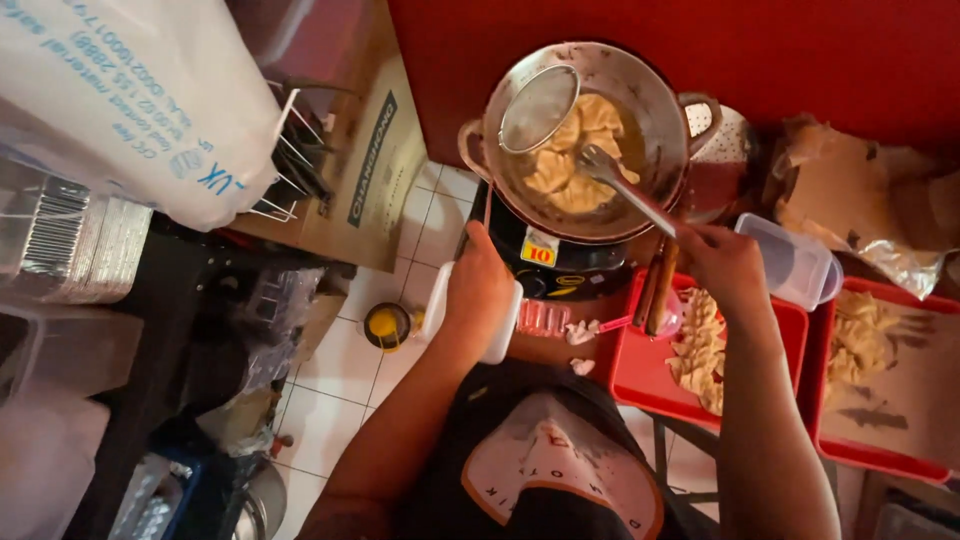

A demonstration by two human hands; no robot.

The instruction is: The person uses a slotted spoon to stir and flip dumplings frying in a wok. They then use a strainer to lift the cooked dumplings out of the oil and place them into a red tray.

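A metal pan [655, 100] of hot oil sits on a small black cooker [545, 265], with several pale dumplings [580, 160] frying in it. My right hand [725, 265] grips the handle of a metal utensil [625, 190] whose head dips into the pan among the dumplings. A round wire strainer [538, 108] rests on the pan's left rim. My left hand [478, 290] is closed over a white plastic container [500, 340] at the cooker's left front corner.
A red tray [640, 375] with fried pieces lies right of the cooker, and a second red tray [880, 455] lies farther right. A clear lidded tub [795, 262] stands behind them. A large white sack [130, 100], foil trays [70, 240] and cardboard crowd the left over tiled floor.
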